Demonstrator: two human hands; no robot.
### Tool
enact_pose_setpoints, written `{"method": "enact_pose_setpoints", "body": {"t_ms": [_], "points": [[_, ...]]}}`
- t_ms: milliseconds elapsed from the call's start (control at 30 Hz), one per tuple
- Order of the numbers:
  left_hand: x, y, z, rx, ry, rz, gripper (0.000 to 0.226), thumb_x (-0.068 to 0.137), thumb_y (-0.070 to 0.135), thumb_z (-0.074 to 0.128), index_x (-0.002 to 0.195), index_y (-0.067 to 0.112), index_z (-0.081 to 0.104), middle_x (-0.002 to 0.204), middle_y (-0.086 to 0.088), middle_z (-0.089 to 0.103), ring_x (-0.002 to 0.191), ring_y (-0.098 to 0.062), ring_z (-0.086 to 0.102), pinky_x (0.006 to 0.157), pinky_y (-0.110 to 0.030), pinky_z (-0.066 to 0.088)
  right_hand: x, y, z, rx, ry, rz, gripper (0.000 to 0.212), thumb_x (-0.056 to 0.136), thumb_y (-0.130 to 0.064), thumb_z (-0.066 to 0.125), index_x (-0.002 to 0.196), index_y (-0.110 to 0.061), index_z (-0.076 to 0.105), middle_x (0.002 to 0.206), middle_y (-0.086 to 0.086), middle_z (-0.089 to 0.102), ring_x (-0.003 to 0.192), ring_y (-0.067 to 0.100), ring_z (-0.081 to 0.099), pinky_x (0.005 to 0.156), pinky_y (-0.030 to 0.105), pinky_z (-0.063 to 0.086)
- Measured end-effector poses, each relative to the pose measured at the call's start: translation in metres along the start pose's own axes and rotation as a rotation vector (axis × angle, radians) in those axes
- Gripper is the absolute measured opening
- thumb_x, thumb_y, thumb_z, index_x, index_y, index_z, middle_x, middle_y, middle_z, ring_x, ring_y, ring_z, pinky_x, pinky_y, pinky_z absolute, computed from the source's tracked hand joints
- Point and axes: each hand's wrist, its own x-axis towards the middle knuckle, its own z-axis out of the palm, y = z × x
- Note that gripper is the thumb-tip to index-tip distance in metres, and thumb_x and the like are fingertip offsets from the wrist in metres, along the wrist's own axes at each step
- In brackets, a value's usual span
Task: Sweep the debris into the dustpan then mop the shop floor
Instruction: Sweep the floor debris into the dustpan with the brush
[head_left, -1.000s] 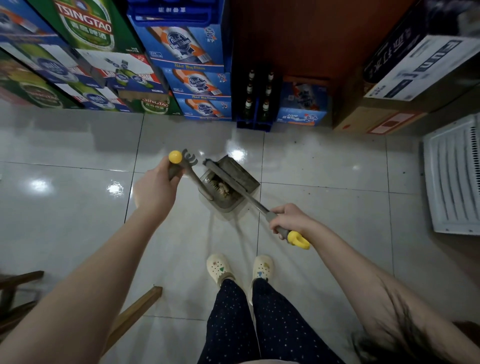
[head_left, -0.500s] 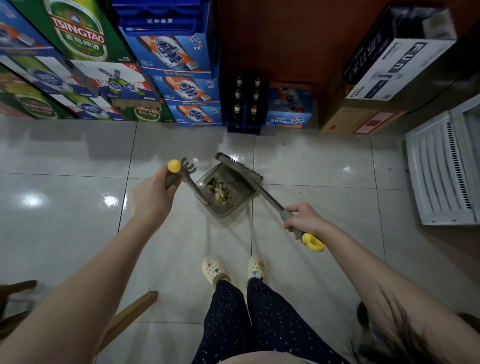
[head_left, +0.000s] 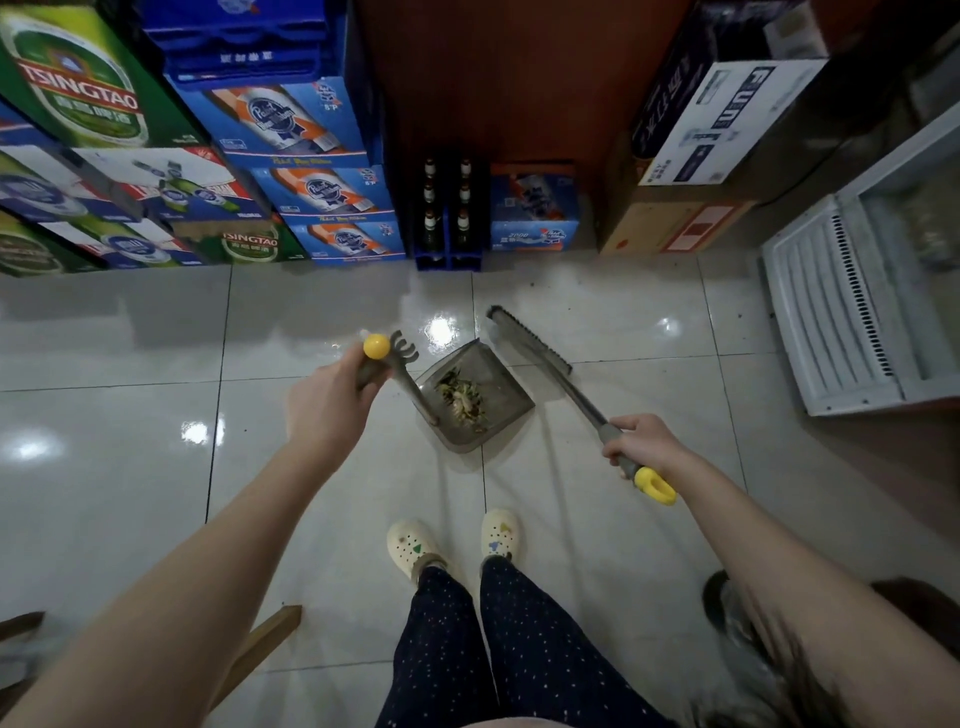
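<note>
L hand (head_left: 332, 402) grips dustpan (head_left: 504, 384) handle, prob steadying pan w/ debris (head_left: 462, 399) inside; R hand (head_left: 641, 447) grips broom (head_left: 530, 340), head just beside.

The person is wearing dark navy trousers (head_left: 483, 649) sprinkled with tiny pale dots, at the bottom centre of the frame. Above them, a cream perforated left clog (head_left: 413, 545) and right clog (head_left: 500, 532) are carrying small coloured charms. Both arms are showing bare, and dark hair (head_left: 779, 691) is hanging at lower right.
</note>
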Motion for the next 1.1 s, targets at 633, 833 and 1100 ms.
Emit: {"method": "enact_pose_setpoints", "body": {"t_ms": [633,833,1100], "points": [[-0.004,0.026,0.014,0.049,0.028,-0.007,0.033,0.09,0.045,0.054,0.11,0.019,0.056,0.073,-0.012,0.062,0.074,-0.04,0.059,0.054,-0.032,0.028,0.073,0.028,-0.024,0.09,0.09,0.099,0.009,0.072,0.008,0.061,0.069,0.0,0.058,0.051,0.012,0.051,0.034,0.019,0.046,0.046,0.023,0.041],[-0.018,-0.001,-0.001,0.122,0.032,-0.015,0.034,0.09,0.05,0.05,0.109,0.023,0.055,0.069,-0.011,0.06,0.068,-0.039,0.058,0.053,-0.032,0.034,0.044,0.018,0.029,0.133,-0.07,0.068,0.008,0.076,0.008,0.057,0.078,0.001,0.06,0.057,0.012,0.051,0.041,0.02,0.044,0.041,0.021,0.042],[-0.044,-0.057,-0.024,0.126,0.057,-0.11,0.031,0.091,0.044,0.052,0.111,0.021,0.056,0.066,-0.011,0.056,0.067,-0.038,0.056,0.056,-0.034,0.037,0.02,0.004,0.083,0.034,-0.208,0.006,0.054,0.076,0.009,0.061,0.129,0.003,0.053,0.078,0.015,0.059,0.068,0.026,0.056,0.045,0.025,0.043]]}}
